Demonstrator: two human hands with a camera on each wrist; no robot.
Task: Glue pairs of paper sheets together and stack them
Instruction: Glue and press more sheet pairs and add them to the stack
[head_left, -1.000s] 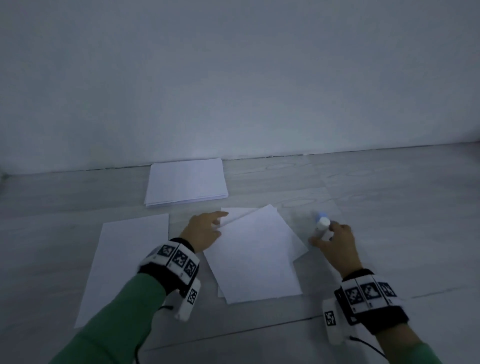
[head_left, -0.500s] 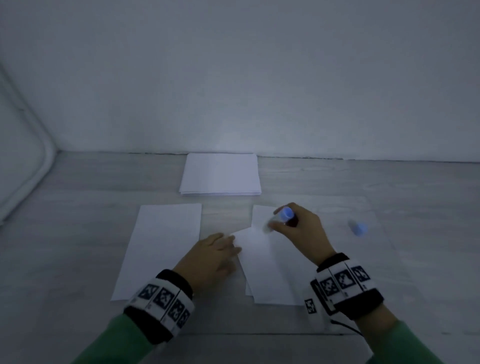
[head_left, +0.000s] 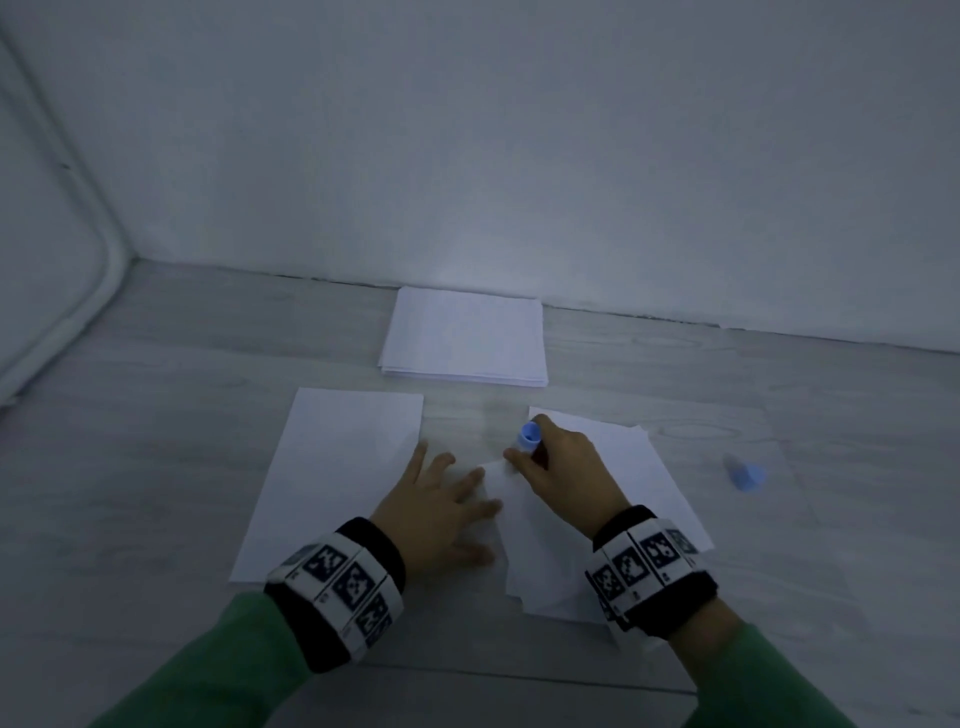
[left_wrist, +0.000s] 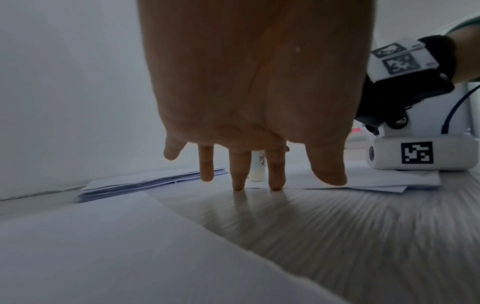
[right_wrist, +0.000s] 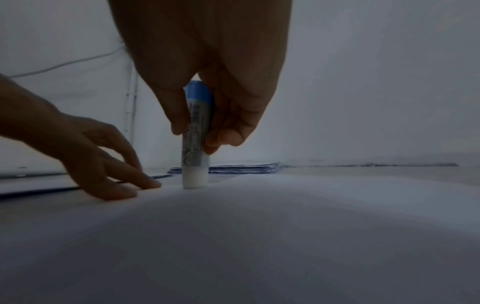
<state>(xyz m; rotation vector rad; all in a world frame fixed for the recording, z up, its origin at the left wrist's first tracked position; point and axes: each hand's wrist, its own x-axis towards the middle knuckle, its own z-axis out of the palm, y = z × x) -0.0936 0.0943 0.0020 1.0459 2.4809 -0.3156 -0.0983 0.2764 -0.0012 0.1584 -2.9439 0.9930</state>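
My right hand (head_left: 558, 470) grips an uncapped glue stick (right_wrist: 195, 142) upright, its white tip pressed onto the top sheet (head_left: 649, 483) of two skewed white sheets lying before me. My left hand (head_left: 441, 504) lies flat with fingers spread, its fingertips (right_wrist: 145, 184) holding down that sheet's left edge. In the left wrist view the glue stick (left_wrist: 257, 166) shows between my straight fingers. A single white sheet (head_left: 337, 467) lies to the left. A neat paper stack (head_left: 465, 338) sits by the wall.
The blue glue cap (head_left: 748, 474) lies on the pale wood floor (head_left: 805, 389) to the right of the sheets. A white wall (head_left: 519, 156) rises just behind the paper stack, and a white pipe (head_left: 67, 291) runs along the left corner.
My right hand left the cap on the floor at the right and brought the glue stick onto the sheet's upper left corner. My left hand shifted down along the sheet's left edge.
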